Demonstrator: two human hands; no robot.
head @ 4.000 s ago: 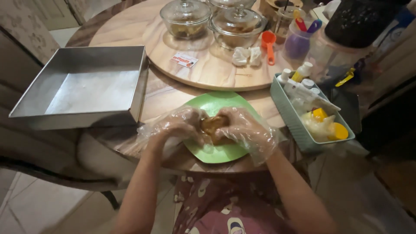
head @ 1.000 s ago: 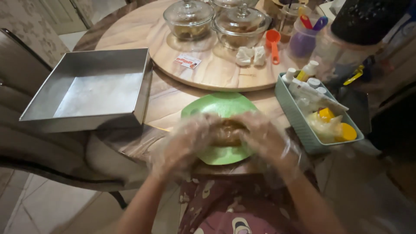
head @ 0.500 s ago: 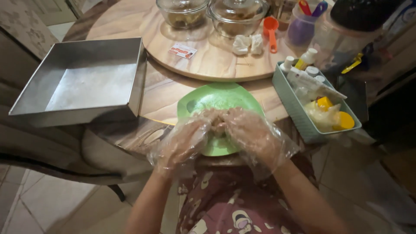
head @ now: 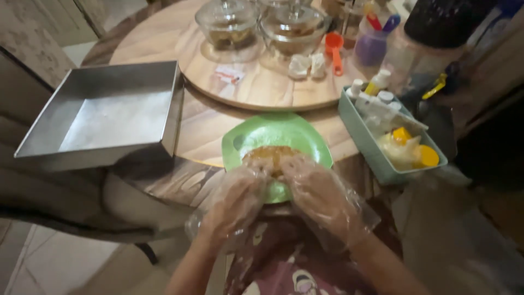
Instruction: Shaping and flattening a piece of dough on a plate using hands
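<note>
A green plate [head: 284,131] sits at the near edge of a round wooden table [head: 207,125]. On it lies a lump of brown food [head: 271,156]. Both my hands wear clear plastic gloves. My left hand [head: 236,199] and my right hand [head: 319,191] press against the near side of the brown lump, fingers curled around it from left and right. The lump's near half is hidden behind my fingers.
A square metal baking tin [head: 103,117] stands left of the plate. A round wooden turntable [head: 262,87] behind carries two lidded glass bowls [head: 229,24], an orange scoop [head: 334,49] and small packets. A teal basket [head: 382,158] with bottles sits at the right.
The view has shifted and steadied. My gloved hands stay on the brown lump on the green plate, kneading it with small movements of the fingers.
</note>
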